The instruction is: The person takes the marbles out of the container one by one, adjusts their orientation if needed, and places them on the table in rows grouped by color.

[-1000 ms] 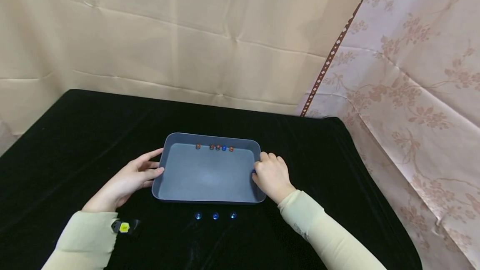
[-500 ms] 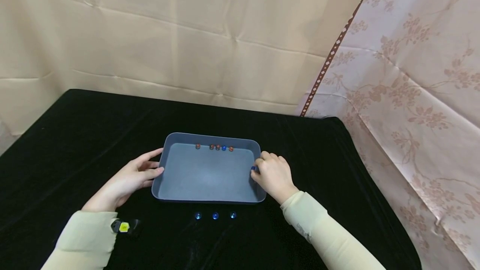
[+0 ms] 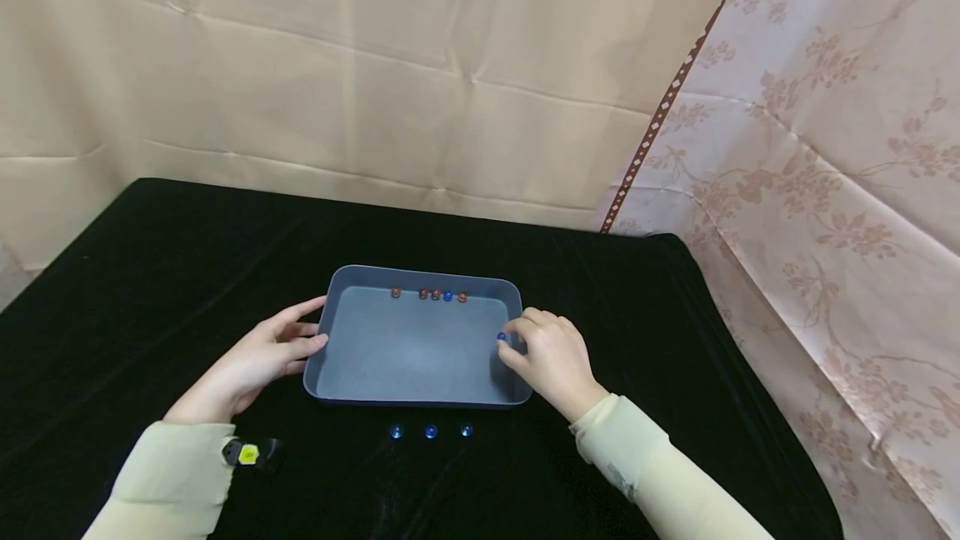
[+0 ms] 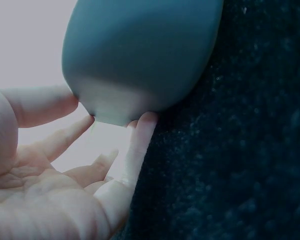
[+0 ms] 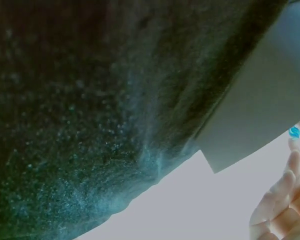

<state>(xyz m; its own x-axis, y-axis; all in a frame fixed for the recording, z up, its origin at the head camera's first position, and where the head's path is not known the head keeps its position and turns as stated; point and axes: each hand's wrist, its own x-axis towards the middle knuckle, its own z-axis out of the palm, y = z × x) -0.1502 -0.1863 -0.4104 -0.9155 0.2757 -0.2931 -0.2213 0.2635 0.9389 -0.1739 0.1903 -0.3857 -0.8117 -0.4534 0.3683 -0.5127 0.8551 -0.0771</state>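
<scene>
A shallow blue-grey tray (image 3: 412,348) lies on a black cloth. My left hand (image 3: 258,361) is at its left end, fingers spread and fairly straight, fingertips touching the outer wall; the left wrist view shows these fingers (image 4: 60,137) against the tray. My right hand (image 3: 552,357) is over the tray's right end and pinches a blue marble (image 3: 501,337) between thumb and index finger. That same marble (image 5: 295,132) shows at the fingertips in the right wrist view. Along the tray's far wall sit several reddish marbles (image 3: 423,294) and one blue marble (image 3: 447,296).
Three blue marbles (image 3: 431,432) stand in a spaced row on the black cloth (image 3: 225,273), just in front of the tray. Behind the table hangs a beige curtain (image 3: 300,65), with a floral one (image 3: 825,190) to the right.
My right hand has turned slightly and drawn its pinched blue marble a little left, over the tray, so more of the marble shows. The left hand, tray and other marbles stay put.
</scene>
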